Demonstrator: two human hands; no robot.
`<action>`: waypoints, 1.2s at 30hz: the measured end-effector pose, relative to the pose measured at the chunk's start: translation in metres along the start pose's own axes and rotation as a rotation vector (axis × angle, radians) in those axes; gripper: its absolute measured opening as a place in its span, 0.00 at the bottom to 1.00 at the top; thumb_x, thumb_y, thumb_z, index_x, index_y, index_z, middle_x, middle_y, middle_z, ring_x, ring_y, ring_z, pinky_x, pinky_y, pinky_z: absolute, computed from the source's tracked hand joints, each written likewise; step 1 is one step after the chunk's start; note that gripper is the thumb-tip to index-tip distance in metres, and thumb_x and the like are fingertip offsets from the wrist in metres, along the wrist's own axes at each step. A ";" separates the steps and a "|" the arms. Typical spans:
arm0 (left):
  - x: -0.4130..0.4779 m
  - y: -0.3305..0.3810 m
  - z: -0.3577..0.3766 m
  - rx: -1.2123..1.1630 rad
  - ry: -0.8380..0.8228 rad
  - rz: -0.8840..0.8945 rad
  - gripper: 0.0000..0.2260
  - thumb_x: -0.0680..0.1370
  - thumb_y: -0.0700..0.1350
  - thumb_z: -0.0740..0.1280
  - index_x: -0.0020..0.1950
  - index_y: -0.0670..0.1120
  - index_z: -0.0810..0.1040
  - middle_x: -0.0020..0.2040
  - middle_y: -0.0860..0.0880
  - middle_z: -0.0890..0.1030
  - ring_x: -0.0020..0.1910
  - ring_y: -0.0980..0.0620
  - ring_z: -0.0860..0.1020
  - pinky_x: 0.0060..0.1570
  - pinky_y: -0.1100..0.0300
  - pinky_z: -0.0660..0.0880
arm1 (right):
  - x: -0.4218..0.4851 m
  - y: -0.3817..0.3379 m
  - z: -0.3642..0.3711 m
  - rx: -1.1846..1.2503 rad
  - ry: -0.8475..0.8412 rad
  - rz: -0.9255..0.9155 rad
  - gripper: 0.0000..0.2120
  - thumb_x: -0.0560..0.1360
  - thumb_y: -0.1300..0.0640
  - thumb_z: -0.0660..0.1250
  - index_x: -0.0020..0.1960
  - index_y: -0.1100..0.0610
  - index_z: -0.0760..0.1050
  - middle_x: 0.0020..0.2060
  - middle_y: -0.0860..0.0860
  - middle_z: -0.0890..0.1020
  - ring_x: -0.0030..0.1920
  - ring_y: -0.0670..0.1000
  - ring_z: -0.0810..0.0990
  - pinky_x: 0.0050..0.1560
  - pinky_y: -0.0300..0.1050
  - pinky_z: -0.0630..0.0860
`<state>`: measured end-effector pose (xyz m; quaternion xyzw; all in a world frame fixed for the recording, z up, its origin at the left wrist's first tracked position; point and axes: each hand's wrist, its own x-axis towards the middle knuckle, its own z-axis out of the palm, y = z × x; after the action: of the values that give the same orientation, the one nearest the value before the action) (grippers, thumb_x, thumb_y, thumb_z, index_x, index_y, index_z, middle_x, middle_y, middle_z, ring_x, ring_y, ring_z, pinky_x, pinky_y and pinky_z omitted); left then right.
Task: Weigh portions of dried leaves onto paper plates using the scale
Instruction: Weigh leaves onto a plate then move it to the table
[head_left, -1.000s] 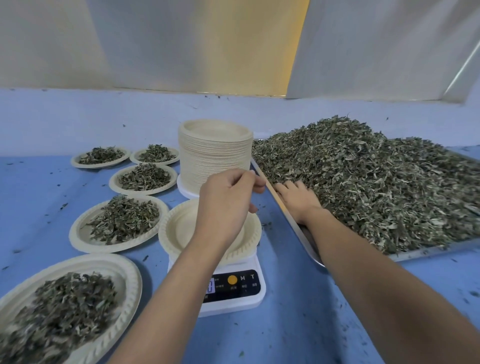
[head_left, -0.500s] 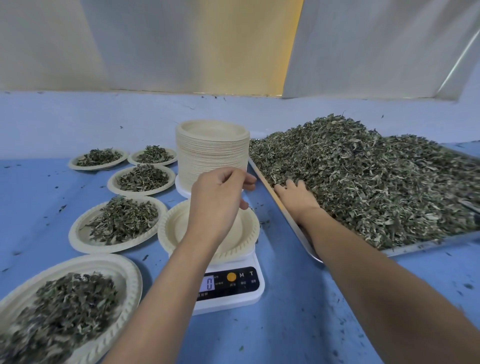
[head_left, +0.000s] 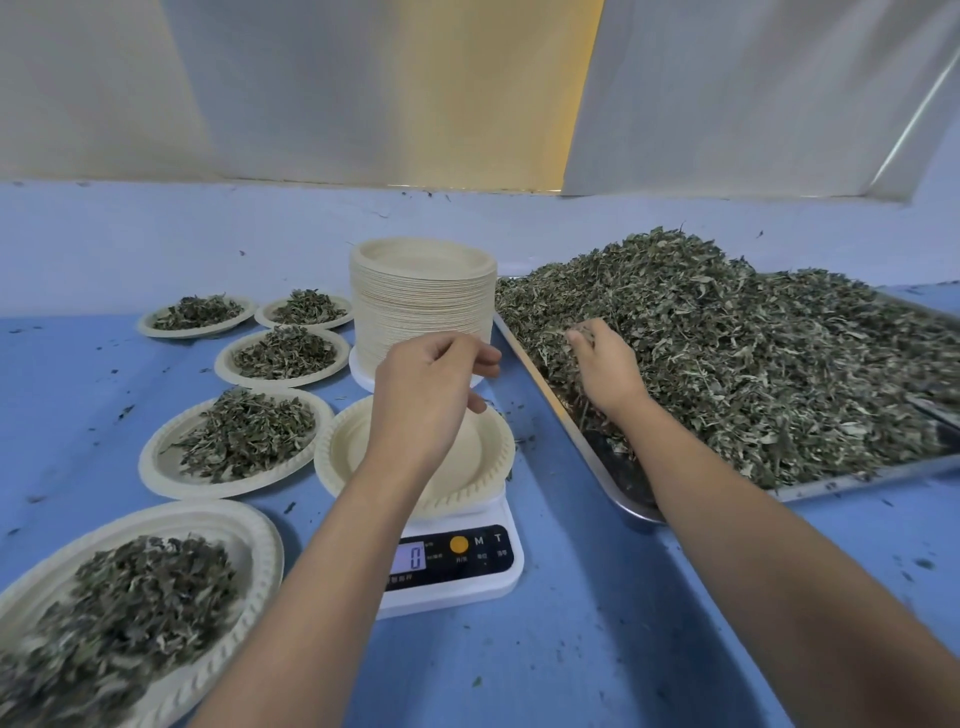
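Observation:
A white scale (head_left: 457, 564) sits in the middle of the blue table and its display reads 0. An empty paper plate (head_left: 335, 457) lies on it. My left hand (head_left: 428, 400) hovers over that plate with its fingers curled and nothing visible in them. My right hand (head_left: 605, 366) is dug into the near left part of a big heap of dried leaves (head_left: 737, 353). Its fingers curl round a clump of them. The heap fills a metal tray (head_left: 543, 382) on the right.
A tall stack of paper plates (head_left: 422, 301) stands behind the scale. Several plates of leaves lie to the left, the nearest (head_left: 260, 545) at the front left and another (head_left: 161, 467) beside the scale. Loose leaf bits dot the blue table (head_left: 597, 649).
My right hand lay flat at the heap's edge; it has since pushed further in and curled round leaves. My left hand stays over the plate.

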<state>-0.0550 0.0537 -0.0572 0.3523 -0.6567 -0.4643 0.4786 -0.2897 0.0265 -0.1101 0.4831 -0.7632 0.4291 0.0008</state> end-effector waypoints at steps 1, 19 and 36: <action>0.000 0.000 -0.001 -0.006 0.003 -0.003 0.13 0.77 0.44 0.61 0.37 0.50 0.82 0.37 0.54 0.84 0.25 0.57 0.75 0.33 0.63 0.67 | 0.000 -0.002 -0.002 0.046 0.013 0.008 0.17 0.83 0.52 0.54 0.65 0.62 0.69 0.53 0.56 0.78 0.43 0.49 0.74 0.39 0.42 0.68; 0.013 -0.004 -0.051 -0.476 0.118 -0.349 0.20 0.81 0.56 0.56 0.71 0.52 0.68 0.62 0.51 0.71 0.61 0.52 0.71 0.55 0.54 0.69 | -0.063 -0.150 0.018 0.698 -0.131 -0.305 0.04 0.81 0.55 0.59 0.51 0.53 0.72 0.42 0.40 0.75 0.40 0.28 0.72 0.43 0.23 0.67; 0.022 -0.015 -0.064 -0.317 0.376 -0.339 0.12 0.81 0.48 0.53 0.53 0.49 0.75 0.55 0.52 0.76 0.54 0.55 0.73 0.49 0.58 0.65 | -0.084 -0.134 0.035 0.338 -0.570 -0.317 0.07 0.77 0.50 0.66 0.52 0.49 0.82 0.50 0.42 0.83 0.53 0.42 0.79 0.60 0.43 0.73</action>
<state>0.0002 0.0116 -0.0576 0.4578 -0.4075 -0.5610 0.5565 -0.1315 0.0436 -0.0794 0.6887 -0.5668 0.3920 -0.2252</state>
